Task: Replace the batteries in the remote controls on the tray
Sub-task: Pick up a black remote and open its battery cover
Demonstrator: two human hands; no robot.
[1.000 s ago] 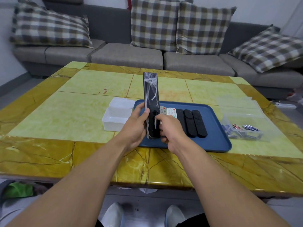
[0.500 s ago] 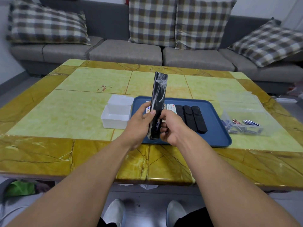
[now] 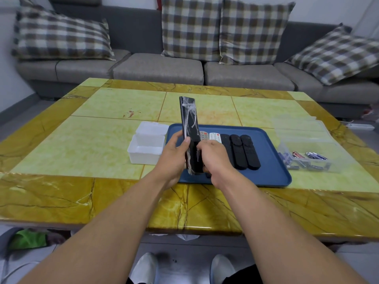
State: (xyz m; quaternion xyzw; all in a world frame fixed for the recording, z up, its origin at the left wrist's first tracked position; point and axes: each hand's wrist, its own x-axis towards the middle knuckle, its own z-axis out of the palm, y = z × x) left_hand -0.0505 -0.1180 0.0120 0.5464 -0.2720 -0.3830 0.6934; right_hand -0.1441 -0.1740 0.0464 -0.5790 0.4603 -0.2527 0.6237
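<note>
A long black remote (image 3: 189, 124) wrapped in clear film stands nearly upright over the near left corner of the blue tray (image 3: 272, 171). My left hand (image 3: 173, 158) grips its lower half from the left, thumb on the side. My right hand (image 3: 215, 158) curls round the lower end from the right, fingers at the battery end. On the tray lie two light remotes (image 3: 214, 137) with coloured buttons and three black remotes (image 3: 244, 152) side by side.
An open white plastic box (image 3: 147, 146) sits left of the tray. A clear box (image 3: 307, 156) with several loose batteries stands to the right. The yellow marble table (image 3: 82, 140) fronts a grey sofa with checked cushions.
The upright remote has swung from leaning right to leaning slightly left at the top. Both hands keep hold of its lower end, and my right hand sits a little lower on it.
</note>
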